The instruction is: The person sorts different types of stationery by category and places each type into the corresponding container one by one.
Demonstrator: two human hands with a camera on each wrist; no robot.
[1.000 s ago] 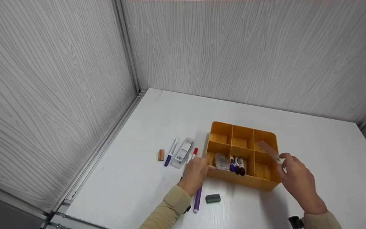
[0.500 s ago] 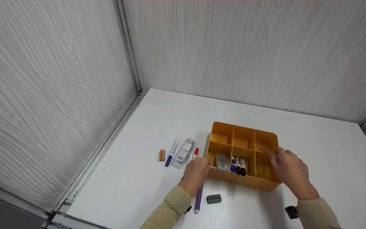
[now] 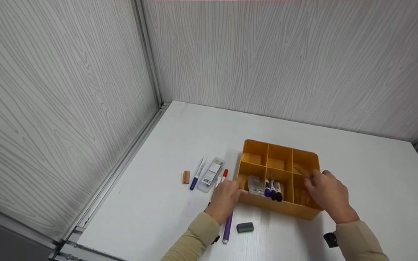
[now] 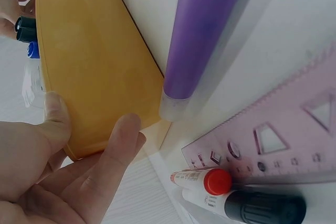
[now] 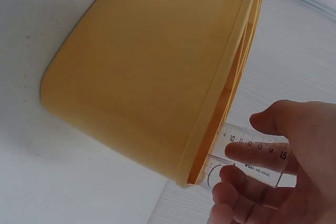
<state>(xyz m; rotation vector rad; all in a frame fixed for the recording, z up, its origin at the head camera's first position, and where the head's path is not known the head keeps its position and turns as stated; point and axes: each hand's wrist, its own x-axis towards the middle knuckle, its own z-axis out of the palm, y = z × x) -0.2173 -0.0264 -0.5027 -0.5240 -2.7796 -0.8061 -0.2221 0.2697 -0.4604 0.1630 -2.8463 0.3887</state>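
head: left hand clamped on front left corner of orange organizer, right hand at its right side; clear case in front left compartment, markers in front middle. left wrist: thumb at rim, purple pen just beside, pink ruler near. right wrist: clear ruler sticks out of organizer, fingers against it, thumb apart from index; can't tell if gripped.
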